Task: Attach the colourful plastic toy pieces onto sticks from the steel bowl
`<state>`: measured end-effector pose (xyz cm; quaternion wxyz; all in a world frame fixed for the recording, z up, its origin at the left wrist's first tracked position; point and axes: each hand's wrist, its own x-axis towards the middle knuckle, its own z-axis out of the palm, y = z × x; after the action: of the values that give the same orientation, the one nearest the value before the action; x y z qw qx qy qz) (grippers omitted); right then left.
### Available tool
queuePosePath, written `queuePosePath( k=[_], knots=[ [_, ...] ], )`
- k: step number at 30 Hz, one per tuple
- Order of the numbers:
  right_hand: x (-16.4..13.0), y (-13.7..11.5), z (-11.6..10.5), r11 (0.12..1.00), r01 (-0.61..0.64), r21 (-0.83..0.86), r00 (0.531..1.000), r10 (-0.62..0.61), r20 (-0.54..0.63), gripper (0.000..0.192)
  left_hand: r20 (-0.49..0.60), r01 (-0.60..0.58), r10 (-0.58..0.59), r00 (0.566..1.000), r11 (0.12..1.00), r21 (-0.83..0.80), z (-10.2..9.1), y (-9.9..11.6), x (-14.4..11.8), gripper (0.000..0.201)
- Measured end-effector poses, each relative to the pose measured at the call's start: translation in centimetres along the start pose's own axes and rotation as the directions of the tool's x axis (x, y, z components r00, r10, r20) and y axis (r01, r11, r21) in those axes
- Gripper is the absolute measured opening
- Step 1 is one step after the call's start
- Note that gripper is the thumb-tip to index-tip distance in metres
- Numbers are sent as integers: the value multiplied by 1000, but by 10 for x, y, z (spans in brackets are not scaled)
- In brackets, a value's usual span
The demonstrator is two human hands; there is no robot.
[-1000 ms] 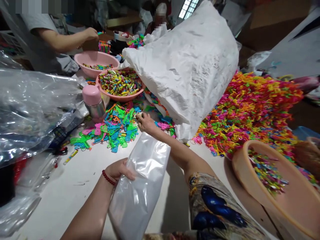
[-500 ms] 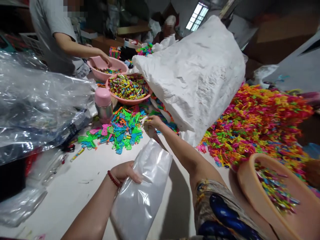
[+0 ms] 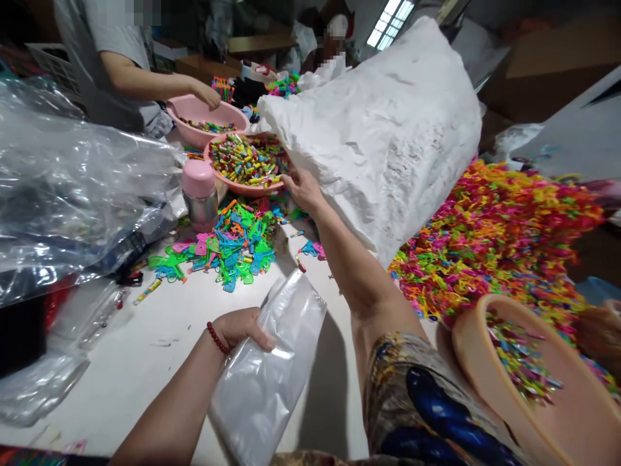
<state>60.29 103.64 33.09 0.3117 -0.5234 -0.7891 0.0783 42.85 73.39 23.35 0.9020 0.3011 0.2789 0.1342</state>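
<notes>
Across the cluttered desk (image 3: 145, 349), her left hand (image 3: 237, 327) is pinching a limp, slippery plastic bag (image 3: 264, 382) at its edge while her right hand (image 3: 303, 188), open-fingered, is reaching beside the white sack (image 3: 388, 129).

My white tabletop (image 3: 145, 349) carries a scatter of small green, blue and pink plastic toys (image 3: 228, 249) at twelve o'clock, a pink-lidded steel flask (image 3: 200, 194) at eleven, crumpled clear plastic sheeting (image 3: 63, 188) at nine, and a heap of multicoloured plastic rings (image 3: 490, 239) at two.

No text, label or number is legible anywhere — none at all.
</notes>
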Motion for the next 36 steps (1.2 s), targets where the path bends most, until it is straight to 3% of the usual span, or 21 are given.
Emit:
queuePosePath(
  k=[2, 5, 7, 9, 13, 16, 19, 23, 30, 33, 36],
  knots=[
    [-43, 16, 7, 982, -143, -122, 984, 154, 90, 57, 7, 13, -13, 1000, 1000, 1, -1, -1, 2, 33],
    [-110, 33, 24, 891, -334, -308, 891, 405, 207, 74, 3, 38, -38, 999, 999, 12, 0, -2, 3, 34],
    [-140, 34, 38, 878, -314, -362, 861, 424, 282, 84, 6, 37, -37, 999, 999, 9, 2, -2, 3, 34],
    [-151, 29, 53, 907, -221, -359, 878, 346, 332, 82, 25, 24, -24, 999, 1000, 4, 4, -1, 2, 33],
    [-133, 12, 77, 937, -118, -329, 904, 238, 354, 75, 12, 2, -3, 1000, 1000, 12, 6, 1, 1, 33],
    [-114, 3, 89, 922, -138, -362, 913, 260, 313, 81, -14, 17, -17, 1000, 1000, 19, 5, 1, 1, 36],
    [-105, -1, 96, 902, -195, -385, 936, 289, 203, 69, -8, 18, -17, 1000, 1000, 25, 4, 2, 1, 36],
    [-102, -2, 95, 903, -186, -388, 947, 270, 172, 52, -19, 27, -27, 999, 999, 34, 4, 2, 1, 38],
    [-103, -3, 89, 874, -156, -460, 945, 267, 188, 53, -5, 9, -9, 1000, 999, 30, 3, 0, 3, 35],
    [-104, 1, 83, 926, -135, -353, 944, 228, 237, 49, -3, 13, -13, 1000, 1000, 28, 2, -1, 4, 33],
    [-103, 5, 78, 950, -189, -247, 933, 252, 256, 41, -5, 17, -17, 1000, 1000, 25, -1, -4, 7, 33]
  ],
)
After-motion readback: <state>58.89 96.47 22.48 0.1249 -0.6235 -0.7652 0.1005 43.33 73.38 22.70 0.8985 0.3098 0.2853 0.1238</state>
